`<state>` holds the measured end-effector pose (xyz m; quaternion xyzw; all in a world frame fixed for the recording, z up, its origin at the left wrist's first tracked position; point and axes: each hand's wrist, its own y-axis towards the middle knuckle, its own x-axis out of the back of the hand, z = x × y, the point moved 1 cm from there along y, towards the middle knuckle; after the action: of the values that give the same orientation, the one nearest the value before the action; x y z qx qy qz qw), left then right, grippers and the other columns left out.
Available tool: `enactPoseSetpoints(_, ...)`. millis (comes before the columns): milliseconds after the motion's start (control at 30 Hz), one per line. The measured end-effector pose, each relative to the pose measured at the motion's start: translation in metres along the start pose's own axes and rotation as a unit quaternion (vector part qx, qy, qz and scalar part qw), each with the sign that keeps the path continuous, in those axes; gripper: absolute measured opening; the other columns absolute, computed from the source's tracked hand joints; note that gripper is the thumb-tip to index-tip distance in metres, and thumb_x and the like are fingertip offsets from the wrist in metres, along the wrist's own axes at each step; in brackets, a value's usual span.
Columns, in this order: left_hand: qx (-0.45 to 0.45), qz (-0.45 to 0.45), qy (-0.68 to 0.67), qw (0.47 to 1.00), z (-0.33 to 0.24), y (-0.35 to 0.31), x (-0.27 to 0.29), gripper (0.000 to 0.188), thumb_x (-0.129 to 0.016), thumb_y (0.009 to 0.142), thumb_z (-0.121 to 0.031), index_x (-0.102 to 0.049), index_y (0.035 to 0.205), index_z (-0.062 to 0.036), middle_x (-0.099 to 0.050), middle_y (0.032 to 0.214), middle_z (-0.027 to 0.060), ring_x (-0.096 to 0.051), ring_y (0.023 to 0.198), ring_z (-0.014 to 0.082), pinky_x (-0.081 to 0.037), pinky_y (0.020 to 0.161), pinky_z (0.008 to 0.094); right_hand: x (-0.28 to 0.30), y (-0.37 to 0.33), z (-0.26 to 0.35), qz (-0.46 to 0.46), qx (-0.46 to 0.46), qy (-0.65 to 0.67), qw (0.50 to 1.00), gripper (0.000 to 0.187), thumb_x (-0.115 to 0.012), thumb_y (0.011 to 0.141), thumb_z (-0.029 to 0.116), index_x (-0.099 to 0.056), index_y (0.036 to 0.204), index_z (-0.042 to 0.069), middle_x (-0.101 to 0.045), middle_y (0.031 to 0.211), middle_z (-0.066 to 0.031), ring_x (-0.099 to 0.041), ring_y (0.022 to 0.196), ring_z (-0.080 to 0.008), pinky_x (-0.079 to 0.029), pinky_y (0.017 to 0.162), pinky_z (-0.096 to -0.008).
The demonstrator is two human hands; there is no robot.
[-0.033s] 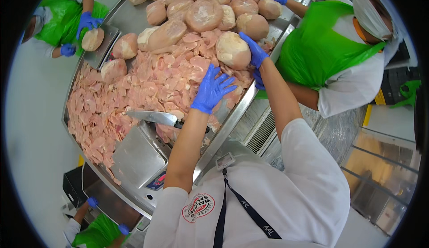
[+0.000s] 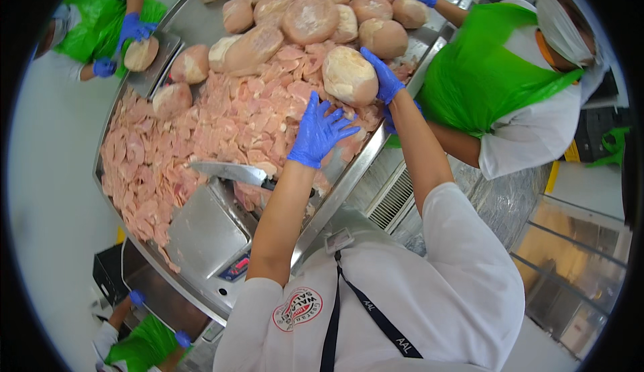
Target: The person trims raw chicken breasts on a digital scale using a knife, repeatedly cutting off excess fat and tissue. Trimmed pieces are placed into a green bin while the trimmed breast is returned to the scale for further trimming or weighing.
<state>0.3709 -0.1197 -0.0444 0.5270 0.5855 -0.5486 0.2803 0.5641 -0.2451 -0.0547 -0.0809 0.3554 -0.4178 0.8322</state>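
Note:
My left hand [image 2: 320, 130], in a blue glove, is open with fingers spread over the sliced meat [image 2: 228, 114], and holds nothing. My right hand [image 2: 382, 77], also gloved in blue, grips the right side of a large round lump of pale meat [image 2: 349, 75]. Its fingers are partly hidden behind the lump, which rests at the edge of the slices. A large knife [image 2: 231, 171] lies beside my left forearm, blade toward the left, its dark handle partly covered by that arm. Next to it stands a metal-topped scale [image 2: 206, 231].
More meat lumps [image 2: 312, 20] are piled at the far side of the steel table [image 2: 349, 177]. A co-worker in a green apron [image 2: 486, 70] stands close on the right, one hand on a lump. Another co-worker [image 2: 90, 30] handles meat on a second scale at far left. A third is at lower left.
The lump at my right hand has shifted very slightly left against the pile. The far-left co-worker's lower hand has come nearer the lump there. My left hand has hardly moved.

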Motion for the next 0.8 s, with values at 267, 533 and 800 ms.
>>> enactPoseSetpoints(267,-0.305,-0.059,0.026,0.95,-0.041,-0.084,0.008,0.057,-0.048,0.103,-0.041,-0.043,0.147,-0.0042,-0.05,0.147,0.0143,-0.047,0.136,0.0284,-0.037,0.116,0.0451,-0.122,-0.056,-0.122,0.054,0.045,0.222,0.972,0.053,-0.046,0.104,0.044,-0.055,0.135,0.002,-0.062,0.134,-0.0145,-0.06,0.122,-0.0269,-0.047,0.106,-0.0424)
enactPoseSetpoints(533,-0.358,-0.23,0.117,0.897,-0.089,-0.206,0.024,0.099,-0.069,0.095,-0.031,0.005,0.16,-0.0163,-0.041,0.151,0.0133,-0.054,0.127,0.0236,-0.052,0.096,0.0384,-0.237,-0.11,-0.155,0.124,0.136,0.161,0.97,0.051,-0.055,0.1,0.034,-0.047,0.143,0.007,-0.055,0.139,-0.0116,-0.053,0.128,-0.0279,-0.043,0.11,-0.0441)
enactPoseSetpoints(800,-0.414,-0.17,0.252,0.858,-0.125,-0.355,0.105,0.044,-0.054,0.102,-0.027,-0.054,0.136,0.0021,-0.063,0.127,0.0153,-0.061,0.118,0.0218,-0.052,0.098,0.0361,-0.33,-0.165,-0.212,0.256,0.375,-0.221,0.863,0.071,-0.072,0.089,0.029,-0.038,0.146,0.004,-0.042,0.144,-0.0158,-0.043,0.132,-0.0292,-0.033,0.115,-0.0395)
